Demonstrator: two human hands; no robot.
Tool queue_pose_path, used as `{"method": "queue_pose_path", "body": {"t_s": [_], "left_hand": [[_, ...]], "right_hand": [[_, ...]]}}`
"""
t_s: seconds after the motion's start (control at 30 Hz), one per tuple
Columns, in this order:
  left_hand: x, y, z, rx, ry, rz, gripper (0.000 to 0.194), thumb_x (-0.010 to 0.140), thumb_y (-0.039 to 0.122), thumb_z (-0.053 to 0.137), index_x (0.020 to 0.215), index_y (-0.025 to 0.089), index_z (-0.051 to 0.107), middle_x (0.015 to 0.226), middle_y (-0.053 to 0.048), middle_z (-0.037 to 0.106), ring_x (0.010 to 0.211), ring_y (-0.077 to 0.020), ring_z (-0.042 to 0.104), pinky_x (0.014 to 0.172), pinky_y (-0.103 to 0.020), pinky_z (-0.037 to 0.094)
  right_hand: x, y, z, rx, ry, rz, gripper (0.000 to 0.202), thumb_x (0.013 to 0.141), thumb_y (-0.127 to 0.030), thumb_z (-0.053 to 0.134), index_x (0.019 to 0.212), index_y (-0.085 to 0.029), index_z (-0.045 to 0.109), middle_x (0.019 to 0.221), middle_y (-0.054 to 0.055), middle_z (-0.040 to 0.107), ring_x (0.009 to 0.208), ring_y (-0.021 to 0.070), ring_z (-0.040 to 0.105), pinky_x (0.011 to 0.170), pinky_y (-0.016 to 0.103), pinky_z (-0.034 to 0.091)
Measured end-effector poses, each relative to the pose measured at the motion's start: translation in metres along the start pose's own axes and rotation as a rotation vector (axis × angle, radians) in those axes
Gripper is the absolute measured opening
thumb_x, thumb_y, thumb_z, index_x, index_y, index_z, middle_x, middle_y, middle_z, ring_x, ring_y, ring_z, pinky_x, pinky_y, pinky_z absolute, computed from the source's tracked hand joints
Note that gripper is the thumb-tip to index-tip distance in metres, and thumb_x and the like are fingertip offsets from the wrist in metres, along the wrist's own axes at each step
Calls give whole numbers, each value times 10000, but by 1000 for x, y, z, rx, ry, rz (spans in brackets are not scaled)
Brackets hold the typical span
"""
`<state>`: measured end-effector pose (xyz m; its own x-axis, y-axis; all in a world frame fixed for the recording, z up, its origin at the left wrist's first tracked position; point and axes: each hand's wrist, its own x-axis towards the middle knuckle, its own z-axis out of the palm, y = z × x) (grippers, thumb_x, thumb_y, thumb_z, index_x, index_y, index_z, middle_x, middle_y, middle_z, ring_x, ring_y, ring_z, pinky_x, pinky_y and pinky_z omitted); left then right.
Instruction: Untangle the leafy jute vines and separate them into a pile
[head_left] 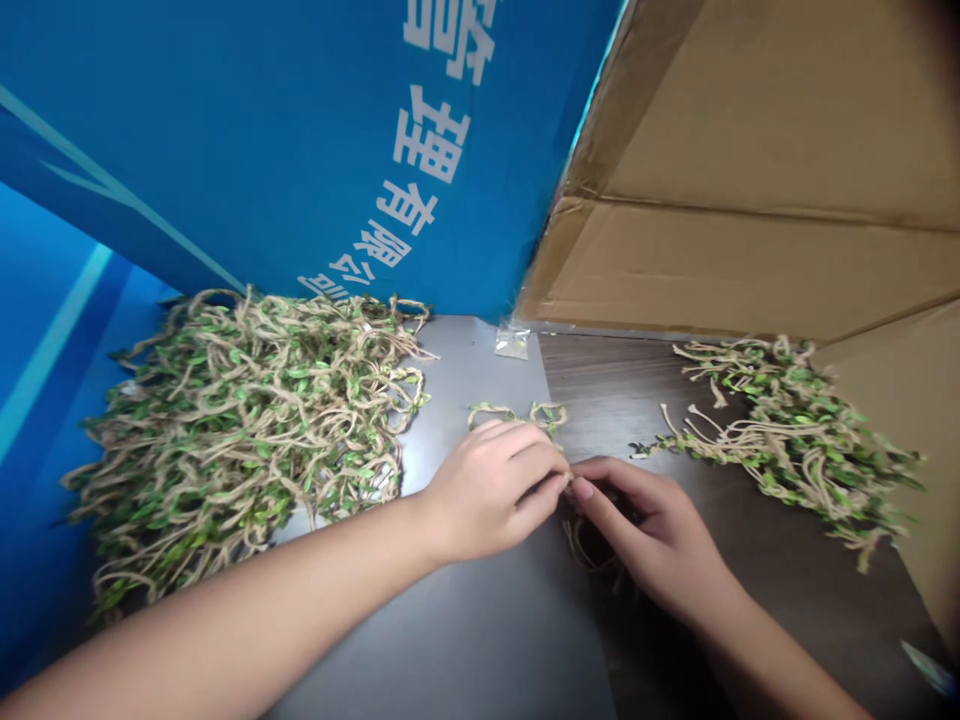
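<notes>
The left hand (499, 485) and right hand (651, 530) are pinching a cord (491, 408), seemingly unfinished; a big pile (270, 420) is lying left of it, a small pile (806, 440) right, neither clearly showing as done.

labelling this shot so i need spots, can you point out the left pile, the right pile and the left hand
Left pile (266, 415): head view, middle of the leafy cords
Right pile (802, 440): head view, middle of the leafy cords
Left hand (487, 488): head view, back of the hand
</notes>
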<state>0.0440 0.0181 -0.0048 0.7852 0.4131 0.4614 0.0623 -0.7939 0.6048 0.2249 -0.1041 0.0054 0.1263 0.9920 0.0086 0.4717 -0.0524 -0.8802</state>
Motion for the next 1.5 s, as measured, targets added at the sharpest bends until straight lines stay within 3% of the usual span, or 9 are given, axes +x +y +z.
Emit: {"method": "queue_pose_path", "body": {"t_s": [0.23, 0.6, 1.13, 1.5], "left_hand": [[1, 0, -1, -21, -2, -37, 146, 1019, 256, 580, 954, 163, 672, 914, -16, 732, 858, -132, 665, 812, -291, 497], [1, 0, 0, -72, -11, -92, 157, 1025, 275, 577, 959, 160, 662, 909, -22, 733, 845, -125, 667, 804, -273, 529], [3, 4, -4, -103, -84, -97, 105, 974, 233, 558, 905, 172, 608, 842, 1, 663, 767, -120, 575, 752, -282, 467], [3, 3, -4, -74, -49, -105, 80, 923, 181, 585, 844, 179, 598, 786, 13, 630, 722, -106, 535, 711, -259, 434]], "right_hand": [[2, -1, -1, -57, 22, -30, 162, 1011, -314, 615, 993, -236, 755, 877, -26, 757, 782, 58, 699, 728, 142, 529], [2, 0, 0, -307, 131, -298, 56, 961, -162, 653, 947, -211, 675, 831, -26, 711, 740, 62, 653, 719, 190, 514], [-1, -5, -1, -339, 177, -388, 121, 903, -98, 663, 883, -201, 602, 770, -25, 652, 694, 67, 605, 685, 209, 501], [-2, 3, 1, -455, 177, -466, 274, 905, -70, 682, 1134, -219, 670, 980, 30, 743, 868, 127, 701, 799, 289, 565]]}}
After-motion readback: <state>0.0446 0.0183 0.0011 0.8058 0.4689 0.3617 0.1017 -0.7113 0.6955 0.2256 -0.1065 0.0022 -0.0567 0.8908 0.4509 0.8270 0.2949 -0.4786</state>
